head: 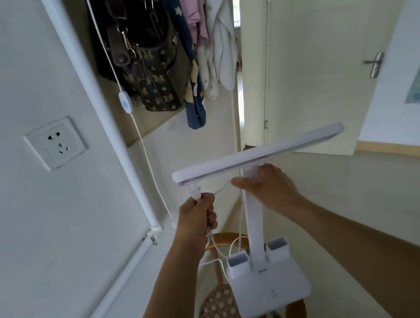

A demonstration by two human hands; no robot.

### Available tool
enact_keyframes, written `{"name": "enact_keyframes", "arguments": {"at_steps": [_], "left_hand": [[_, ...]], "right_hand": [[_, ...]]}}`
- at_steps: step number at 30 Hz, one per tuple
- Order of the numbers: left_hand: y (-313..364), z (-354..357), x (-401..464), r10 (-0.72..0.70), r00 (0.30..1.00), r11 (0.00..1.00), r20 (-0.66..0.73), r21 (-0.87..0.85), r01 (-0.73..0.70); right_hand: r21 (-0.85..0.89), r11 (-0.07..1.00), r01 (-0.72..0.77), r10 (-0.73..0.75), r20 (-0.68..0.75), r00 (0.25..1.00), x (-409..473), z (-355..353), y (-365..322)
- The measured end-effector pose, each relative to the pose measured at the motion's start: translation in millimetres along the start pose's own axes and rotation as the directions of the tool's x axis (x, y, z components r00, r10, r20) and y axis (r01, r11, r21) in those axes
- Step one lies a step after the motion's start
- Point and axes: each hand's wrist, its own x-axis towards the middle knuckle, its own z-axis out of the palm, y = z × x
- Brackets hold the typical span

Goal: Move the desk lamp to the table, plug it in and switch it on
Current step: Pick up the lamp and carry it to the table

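The white desk lamp hangs in the air in the middle of the head view, with a long flat head, an upright stem and a square base carrying two small cups. My right hand grips the stem just under the head. My left hand is closed around the lamp's white plug, whose prongs point up. The thin white cord loops from that hand down to the base. A white wall socket sits on the left wall, apart from the plug.
A wicker chair stands below the lamp base. Bags and clothes hang on the wall ahead, beside another white cord with an inline switch. A half-open door with a metal handle stands at the right. White pipes run along the left wall.
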Motion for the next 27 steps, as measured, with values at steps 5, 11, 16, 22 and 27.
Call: {"name": "enact_keyframes", "arguments": {"at_steps": [5, 11, 16, 22, 27], "left_hand": [[-1.7, 38.7, 5.6, -0.01, 0.997, 0.999, 0.078, 0.053, 0.005], [-8.3, 105.4, 2.3, -0.025, 0.974, 0.997, 0.225, 0.08, 0.007], [-25.0, 176.0, -4.7, -0.044, 0.939, 0.998, 0.34, 0.066, 0.023], [-49.3, 266.8, -28.5, -0.043, 0.885, 0.998, 0.463, 0.057, 0.019], [-71.5, 351.2, -54.4, -0.078, 0.826, 0.995, 0.559, 0.089, 0.034]], "right_hand": [[-0.032, 0.998, -0.058, 0.054, -0.133, 0.99, -4.1, -35.0, 16.1], [-0.035, 0.987, -0.158, 0.145, -0.236, 0.961, -20.9, -95.7, 50.4], [-0.055, 0.954, -0.296, 0.264, -0.325, 0.908, -39.0, -147.1, 91.9], [-0.043, 0.922, -0.384, 0.338, -0.394, 0.855, -71.3, -219.0, 144.6], [-0.018, 0.896, -0.443, 0.392, -0.436, 0.81, -101.5, -280.4, 197.4]]}}
